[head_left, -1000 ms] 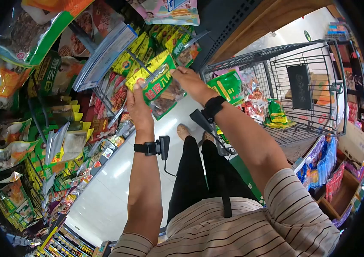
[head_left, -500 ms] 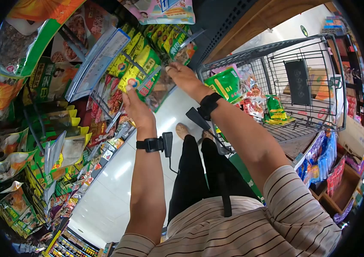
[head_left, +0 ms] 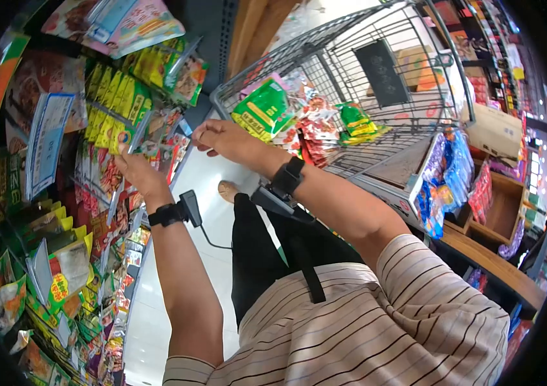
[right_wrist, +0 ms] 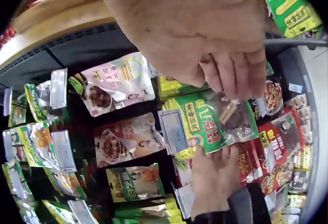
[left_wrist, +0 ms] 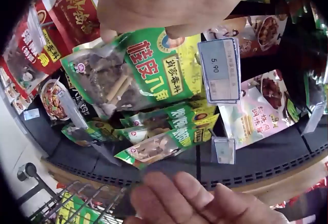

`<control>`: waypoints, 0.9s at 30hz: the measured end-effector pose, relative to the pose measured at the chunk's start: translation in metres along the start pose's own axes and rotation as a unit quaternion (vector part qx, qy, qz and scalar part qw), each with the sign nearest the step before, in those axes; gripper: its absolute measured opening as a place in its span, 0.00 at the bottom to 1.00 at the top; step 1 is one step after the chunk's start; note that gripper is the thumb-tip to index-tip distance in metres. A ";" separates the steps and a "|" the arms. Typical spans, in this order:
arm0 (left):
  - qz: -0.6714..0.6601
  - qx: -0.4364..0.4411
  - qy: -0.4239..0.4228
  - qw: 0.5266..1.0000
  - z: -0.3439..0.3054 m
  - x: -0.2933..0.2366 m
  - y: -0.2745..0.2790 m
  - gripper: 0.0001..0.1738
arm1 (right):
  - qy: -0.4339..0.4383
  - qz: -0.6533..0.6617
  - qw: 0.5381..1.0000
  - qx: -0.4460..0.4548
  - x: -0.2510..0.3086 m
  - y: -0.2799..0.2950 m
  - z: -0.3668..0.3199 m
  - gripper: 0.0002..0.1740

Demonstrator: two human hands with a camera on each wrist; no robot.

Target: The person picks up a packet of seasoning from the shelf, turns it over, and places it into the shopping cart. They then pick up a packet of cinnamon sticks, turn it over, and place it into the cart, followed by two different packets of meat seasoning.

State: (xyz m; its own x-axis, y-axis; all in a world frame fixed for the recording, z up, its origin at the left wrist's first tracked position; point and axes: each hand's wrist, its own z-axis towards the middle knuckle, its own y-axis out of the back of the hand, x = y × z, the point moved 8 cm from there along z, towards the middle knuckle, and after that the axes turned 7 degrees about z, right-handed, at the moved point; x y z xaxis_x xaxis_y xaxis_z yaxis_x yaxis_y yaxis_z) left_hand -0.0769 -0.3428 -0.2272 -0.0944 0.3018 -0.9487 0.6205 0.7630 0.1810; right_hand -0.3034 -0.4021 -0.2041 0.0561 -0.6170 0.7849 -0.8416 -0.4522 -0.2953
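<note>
My left hand (head_left: 141, 174) is at a green-and-yellow spice packet (head_left: 133, 109) hanging at the front of a row on a shelf hook. In the right wrist view, the left hand (right_wrist: 218, 178) pinches the lower edge of this packet (right_wrist: 210, 124), thumb on its front near the yellow end. The left wrist view gives the packet (left_wrist: 128, 75) face-on beside a 5.90 price tag (left_wrist: 219, 70). My right hand (head_left: 228, 138) hovers between shelf and cart, fingers loosely bent and holding nothing; its fingertips (left_wrist: 174, 196) show low in the left wrist view.
A metal shopping cart (head_left: 222, 90) stands to the right, holding a green packet (head_left: 265, 106), red packets (head_left: 318, 122) and other bags. More hanging packets (head_left: 70, 264) line the shelf at left. A cardboard box (head_left: 493, 132) and blue bags (head_left: 457, 161) lie beyond the cart.
The right hand has come away from the packet towards the cart. The head view has turned, so shelf and cart appear farther left. The packet now hangs closer against its row.
</note>
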 end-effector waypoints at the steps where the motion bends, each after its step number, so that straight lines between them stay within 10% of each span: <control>1: 0.035 0.033 -0.064 0.997 0.006 0.014 0.004 0.34 | -0.002 0.026 1.000 -0.003 0.002 0.005 -0.010 0.17; 6: 0.054 0.079 0.056 0.994 -0.055 0.012 0.002 0.31 | -0.003 0.104 0.994 -0.045 0.027 0.062 -0.048 0.14; 10: 0.103 0.120 0.099 0.982 -0.102 0.034 0.019 0.30 | 0.046 -0.121 0.983 -0.129 -0.004 0.159 -0.021 0.11; 13: 0.138 0.135 0.149 0.970 -0.140 0.043 0.030 0.32 | 0.031 -0.529 0.846 -0.061 -0.033 0.181 0.006 0.13; 20: 0.165 0.104 0.189 0.962 -0.208 0.041 0.018 0.34 | 0.133 -0.800 0.584 0.033 -0.091 0.147 0.000 0.23; 27: 0.159 0.097 0.210 0.960 -0.237 0.046 0.005 0.35 | 0.111 -0.825 0.552 0.043 -0.109 0.148 0.010 0.30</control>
State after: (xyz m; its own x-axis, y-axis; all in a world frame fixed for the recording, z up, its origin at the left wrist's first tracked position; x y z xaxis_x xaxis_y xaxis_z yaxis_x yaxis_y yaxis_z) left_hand -0.2625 -0.1891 -0.2087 -0.1557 0.7373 -0.6574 0.7997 0.4848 0.3542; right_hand -0.4282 -0.4080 -0.3392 0.6329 0.7713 0.0677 0.2863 -0.3143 0.9051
